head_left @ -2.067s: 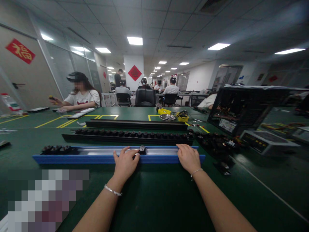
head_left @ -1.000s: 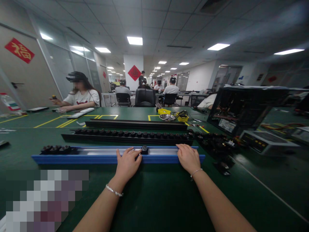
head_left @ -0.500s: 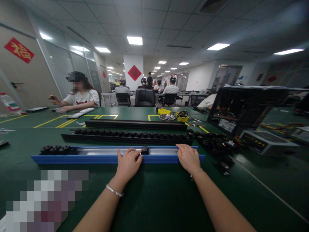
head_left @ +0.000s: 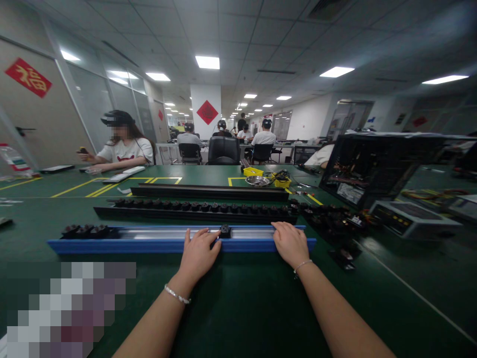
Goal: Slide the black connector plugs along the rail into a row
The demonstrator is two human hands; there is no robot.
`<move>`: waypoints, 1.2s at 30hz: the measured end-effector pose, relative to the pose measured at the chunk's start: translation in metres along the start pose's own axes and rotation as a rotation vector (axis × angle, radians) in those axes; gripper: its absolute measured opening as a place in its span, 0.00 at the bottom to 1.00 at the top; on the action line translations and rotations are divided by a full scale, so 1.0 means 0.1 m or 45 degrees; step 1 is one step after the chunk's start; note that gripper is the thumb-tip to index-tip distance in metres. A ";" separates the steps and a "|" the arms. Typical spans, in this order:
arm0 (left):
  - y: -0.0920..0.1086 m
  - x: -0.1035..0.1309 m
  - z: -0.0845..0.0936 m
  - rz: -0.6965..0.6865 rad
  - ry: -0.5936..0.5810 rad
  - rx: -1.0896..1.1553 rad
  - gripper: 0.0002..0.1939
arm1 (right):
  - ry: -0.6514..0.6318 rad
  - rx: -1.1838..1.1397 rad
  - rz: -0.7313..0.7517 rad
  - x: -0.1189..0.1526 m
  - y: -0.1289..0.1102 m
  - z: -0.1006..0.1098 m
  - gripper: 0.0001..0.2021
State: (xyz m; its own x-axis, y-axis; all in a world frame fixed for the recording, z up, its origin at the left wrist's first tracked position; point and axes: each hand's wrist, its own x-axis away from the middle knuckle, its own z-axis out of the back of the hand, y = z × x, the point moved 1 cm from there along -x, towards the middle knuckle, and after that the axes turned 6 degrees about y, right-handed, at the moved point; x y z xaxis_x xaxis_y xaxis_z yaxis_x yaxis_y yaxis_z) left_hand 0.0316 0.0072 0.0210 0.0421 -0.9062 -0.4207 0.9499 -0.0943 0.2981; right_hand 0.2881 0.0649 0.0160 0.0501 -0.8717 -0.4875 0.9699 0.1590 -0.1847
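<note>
A long blue rail (head_left: 149, 246) with a silvery channel lies across the green table. Several black sockets (head_left: 85, 231) sit at its left end. One single black socket (head_left: 225, 231) stands in the channel right of the middle. My left hand (head_left: 199, 251) lies over the rail with its fingers apart, its fingertips touching the left side of that single socket. Over the rail's right end is my right hand (head_left: 290, 243), its fingers wrapped across the channel and the front wall.
Behind lie a black rail (head_left: 194, 213) full of sockets and another black rail (head_left: 208, 191). Loose black parts (head_left: 331, 219), a metal box (head_left: 410, 219) and an open computer case (head_left: 372, 169) stand right. A person (head_left: 124, 146) sits at the far left.
The single socket and my left hand's fingers have shifted very slightly to the right along the channel. My right hand has stayed in place.
</note>
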 end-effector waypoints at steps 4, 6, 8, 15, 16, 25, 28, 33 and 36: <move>-0.01 0.01 -0.01 -0.012 0.013 0.008 0.19 | -0.005 0.004 0.000 0.00 0.00 0.00 0.20; -0.01 0.01 -0.01 -0.015 0.008 0.012 0.19 | -0.021 0.009 -0.003 0.00 0.00 0.01 0.20; -0.01 0.01 -0.02 -0.020 0.005 0.014 0.19 | -0.031 0.011 -0.006 -0.01 0.00 0.02 0.21; 0.02 0.02 -0.02 -0.035 0.001 -0.029 0.19 | -0.037 0.009 -0.005 0.00 -0.01 0.02 0.21; 0.03 0.02 -0.02 -0.039 0.002 -0.039 0.19 | -0.034 0.007 -0.005 0.00 -0.01 0.02 0.21; 0.07 0.03 -0.01 -0.083 0.021 -0.042 0.20 | -0.007 0.005 0.001 0.00 -0.01 0.01 0.20; 0.10 0.03 -0.02 -0.095 0.018 -0.042 0.20 | 0.010 0.030 0.012 0.00 0.00 0.00 0.20; 0.11 0.04 -0.02 -0.086 0.011 -0.051 0.20 | 0.018 0.040 0.016 0.00 0.00 -0.01 0.20; 0.10 0.04 -0.03 -0.093 0.017 -0.051 0.20 | 0.016 0.035 0.013 0.00 0.00 -0.01 0.20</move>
State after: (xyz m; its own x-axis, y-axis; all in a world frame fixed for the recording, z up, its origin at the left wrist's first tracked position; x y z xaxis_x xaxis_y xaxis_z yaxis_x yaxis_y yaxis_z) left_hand 0.0427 0.0040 0.0197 -0.0241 -0.8921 -0.4512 0.9621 -0.1433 0.2321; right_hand 0.2884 0.0652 0.0151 0.0570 -0.8642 -0.4999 0.9756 0.1546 -0.1560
